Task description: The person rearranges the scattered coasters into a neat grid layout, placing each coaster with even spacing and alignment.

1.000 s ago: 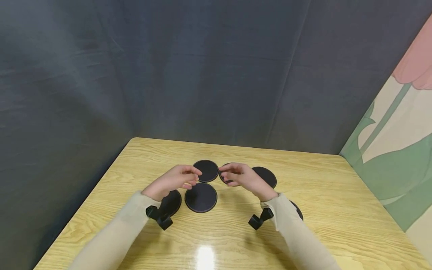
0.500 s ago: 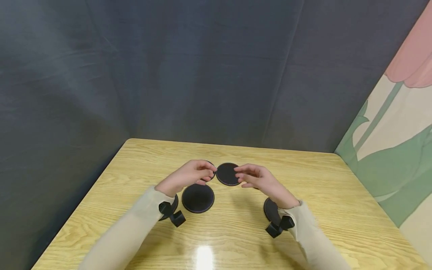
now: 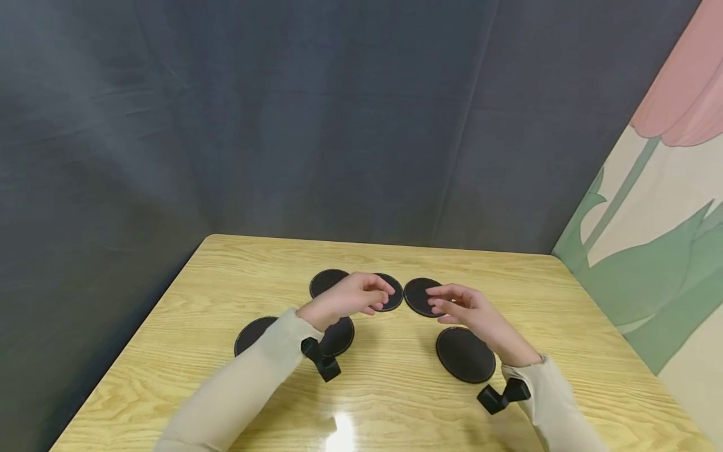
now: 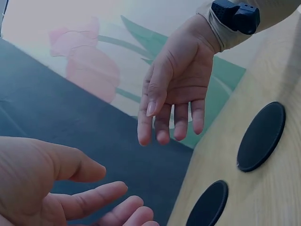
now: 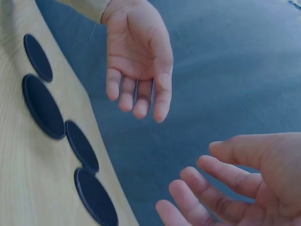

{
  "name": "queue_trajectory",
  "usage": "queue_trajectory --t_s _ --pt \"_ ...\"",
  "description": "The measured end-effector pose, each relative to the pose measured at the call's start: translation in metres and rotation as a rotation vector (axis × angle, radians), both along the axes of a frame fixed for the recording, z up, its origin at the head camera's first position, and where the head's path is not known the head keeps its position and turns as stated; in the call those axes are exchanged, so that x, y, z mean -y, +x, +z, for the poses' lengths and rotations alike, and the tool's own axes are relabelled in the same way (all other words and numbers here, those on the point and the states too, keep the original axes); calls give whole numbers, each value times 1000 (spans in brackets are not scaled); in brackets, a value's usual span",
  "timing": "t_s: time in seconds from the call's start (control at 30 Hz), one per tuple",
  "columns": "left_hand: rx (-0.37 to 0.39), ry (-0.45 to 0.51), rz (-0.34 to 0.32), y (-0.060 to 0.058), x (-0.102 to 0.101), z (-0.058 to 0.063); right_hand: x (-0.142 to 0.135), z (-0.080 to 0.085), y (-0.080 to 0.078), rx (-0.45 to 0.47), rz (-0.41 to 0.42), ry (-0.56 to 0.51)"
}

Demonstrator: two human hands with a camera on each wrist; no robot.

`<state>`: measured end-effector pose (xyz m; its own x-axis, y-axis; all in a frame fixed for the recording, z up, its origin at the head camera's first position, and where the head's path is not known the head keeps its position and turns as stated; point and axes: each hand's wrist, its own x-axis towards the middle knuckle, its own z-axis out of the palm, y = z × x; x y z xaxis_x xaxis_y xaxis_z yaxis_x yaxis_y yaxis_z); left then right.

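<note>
My left hand point(image 3: 351, 296) hovers over the table, its fingers loosely bent and holding nothing. Beyond its fingertips a black round coaster point(image 3: 393, 290) is partly covered from sight. To the right, my right hand point(image 3: 477, 316) is also raised with relaxed fingers and nothing in its grasp; behind its fingertips lies another coaster point(image 3: 419, 295). A fully visible coaster point(image 3: 465, 355) lies below the right hand. In the left wrist view, both the left hand point(image 4: 56, 183) and the facing right hand point(image 4: 183, 75) show bare palms and fingers, apart from each other.
Several coasters lie flat on the wooden table point(image 3: 395, 402), among them one at the left point(image 3: 251, 334) partly behind the left sleeve. A dark curtain point(image 3: 339, 125) stands along the back and left edges. At the right hangs a flower-patterned cloth point(image 3: 649, 251).
Both hands have moved to the right over the coasters, staying apart and in much the same pose. The view has turned slightly right. The coasters keep their places on the table.
</note>
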<state>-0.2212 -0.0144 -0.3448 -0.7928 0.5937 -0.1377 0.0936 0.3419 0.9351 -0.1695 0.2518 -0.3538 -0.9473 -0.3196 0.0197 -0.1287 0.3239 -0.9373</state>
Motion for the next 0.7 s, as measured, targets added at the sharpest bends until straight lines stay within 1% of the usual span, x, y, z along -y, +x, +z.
queue_trajectory --t_s 0.1,0.3,0.5,0.7 --pt "5 6 -19 0 -12 -2 -12 -6 5 9 -25 10" --pt "-20 -8 -35 1 -35 -11 -34 -18 14 23 -74 46" --pt "-24 -8 -43 0 -54 -29 -49 -29 18 54 -139 57" --pt "-6 2 -66 5 -69 -49 -64 -38 23 85 -182 50"
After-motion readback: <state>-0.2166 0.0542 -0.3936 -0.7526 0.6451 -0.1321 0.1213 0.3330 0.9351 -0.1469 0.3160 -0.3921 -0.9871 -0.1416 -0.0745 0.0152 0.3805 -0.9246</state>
